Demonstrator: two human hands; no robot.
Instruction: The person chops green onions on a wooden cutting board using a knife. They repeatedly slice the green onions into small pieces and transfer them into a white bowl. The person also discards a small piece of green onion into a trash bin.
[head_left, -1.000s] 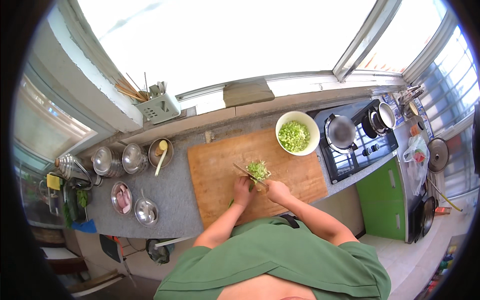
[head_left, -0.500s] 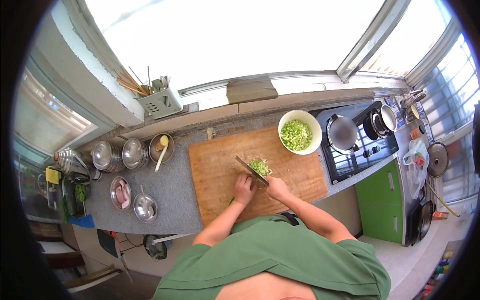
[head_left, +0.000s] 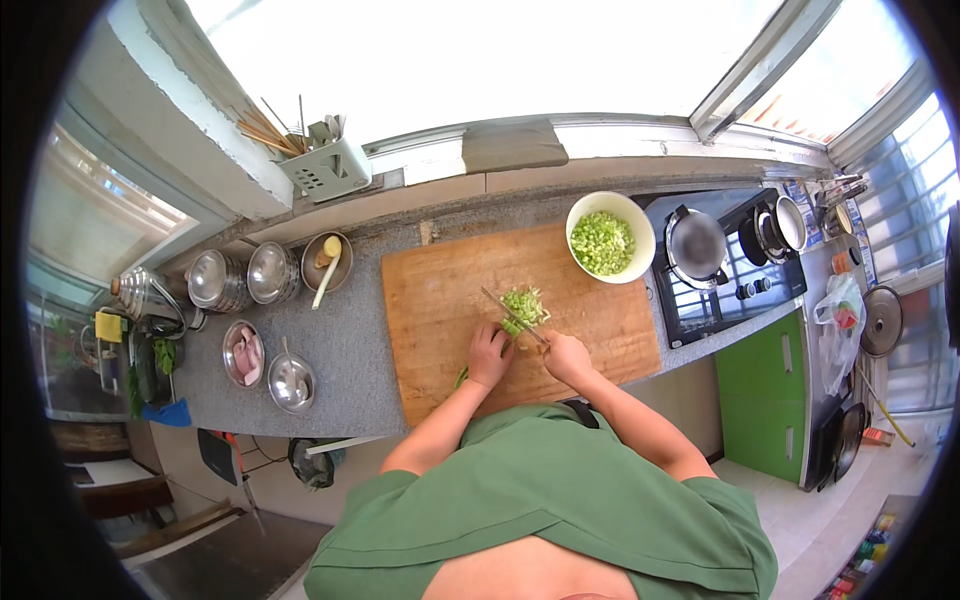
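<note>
On the wooden cutting board (head_left: 430, 290), my right hand (head_left: 567, 360) grips a kitchen knife (head_left: 510, 311) by its handle. The blade slants away to the left, over a small heap of chopped green vegetable (head_left: 525, 302). Just left of the knife, my left hand (head_left: 489, 354) has its fingers curled down on green stalks. A piece of green stalk (head_left: 461, 377) sticks out near that wrist; the rest is hidden under the palm. At the board's far right corner stands a white bowl (head_left: 648, 240) holding chopped green pieces (head_left: 602, 243).
A gas stove (head_left: 690, 315) with a pan ring adjoins the board on the right. Left of it, the grey counter (head_left: 340, 345) carries a steel bowl of raw meat (head_left: 243, 354), a bowl with a spoon (head_left: 291, 384), stacked steel pots (head_left: 269, 272) and a bowl with ginger-like pieces (head_left: 326, 262).
The knife blade has tilted, showing as a thinner line, with green pieces now on both sides of it. My right hand has moved slightly right. The whole view has shifted a little.
</note>
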